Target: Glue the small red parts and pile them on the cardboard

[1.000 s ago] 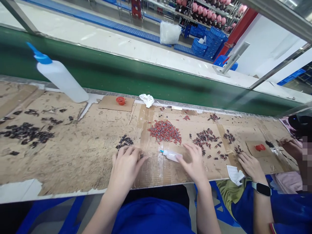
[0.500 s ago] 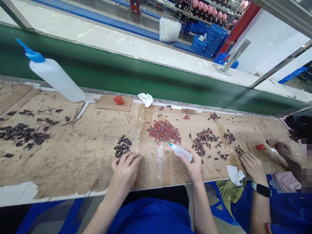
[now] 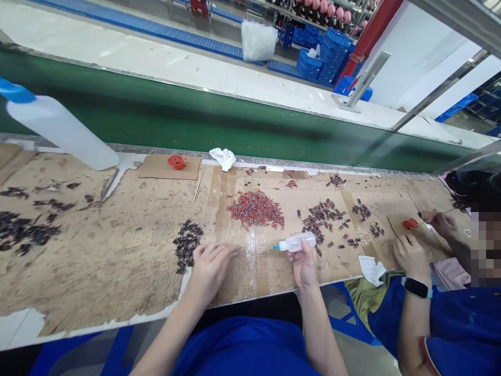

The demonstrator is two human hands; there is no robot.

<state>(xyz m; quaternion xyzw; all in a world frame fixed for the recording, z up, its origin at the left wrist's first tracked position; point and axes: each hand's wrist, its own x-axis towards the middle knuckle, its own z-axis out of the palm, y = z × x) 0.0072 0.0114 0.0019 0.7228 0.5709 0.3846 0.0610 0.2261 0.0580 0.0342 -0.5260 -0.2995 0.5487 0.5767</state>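
Note:
My right hand (image 3: 304, 265) is closed around a small translucent squeeze bottle (image 3: 297, 242). The bottle lies nearly level, its thin blue nozzle pointing left, above the cardboard sheet (image 3: 250, 282). My left hand (image 3: 214, 265) is just right of a pile of small dark pieces (image 3: 187, 243). Its fingers are bent together and point to the right; whatever they pinch, if anything, is hidden. Beyond and between my hands is a heap of small red and dark parts (image 3: 256, 209). Dark-and-red pieces (image 3: 323, 216) are scattered beyond the bottle.
A large white bottle (image 3: 62, 130) with a blue cap stands at left. Near the back edge are a red cup (image 3: 176, 162), a thin stick (image 3: 199, 183) and crumpled tissue (image 3: 223, 158). At right, a co-worker's hands (image 3: 410, 256) work beside another red cup (image 3: 409, 223).
My left hand has moved right, off the near side of the dark pile. The bottle in my right hand has turned from tilted to nearly level, nozzle to the left. The view has shifted slightly.

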